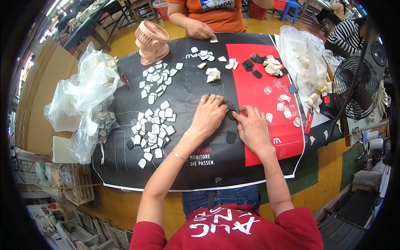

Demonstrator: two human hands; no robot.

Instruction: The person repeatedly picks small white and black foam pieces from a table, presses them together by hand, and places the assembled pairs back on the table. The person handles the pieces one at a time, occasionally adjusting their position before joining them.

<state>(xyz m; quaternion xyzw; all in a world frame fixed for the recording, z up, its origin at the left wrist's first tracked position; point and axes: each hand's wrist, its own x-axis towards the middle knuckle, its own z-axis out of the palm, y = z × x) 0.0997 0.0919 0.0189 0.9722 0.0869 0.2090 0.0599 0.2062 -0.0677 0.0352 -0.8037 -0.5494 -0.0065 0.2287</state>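
My left hand (209, 114) lies palm down on the black and red mat (208, 162), fingers bent over a small black shaped piece (230, 113). My right hand (252, 127) meets it from the right, its fingertips pinching the same black piece. Another black piece (231, 137) lies just below my hands. A spread of several small white shaped pieces (153, 129) lies to the left of my left hand, with another group (156, 79) farther back.
Clear plastic bags of white pieces sit at the left (89, 87) and back right (306, 62). A pink desk fan (151, 41) stands at the back, a black fan (355, 87) at the right. A person in orange across the table rests a hand (201, 31) on it.
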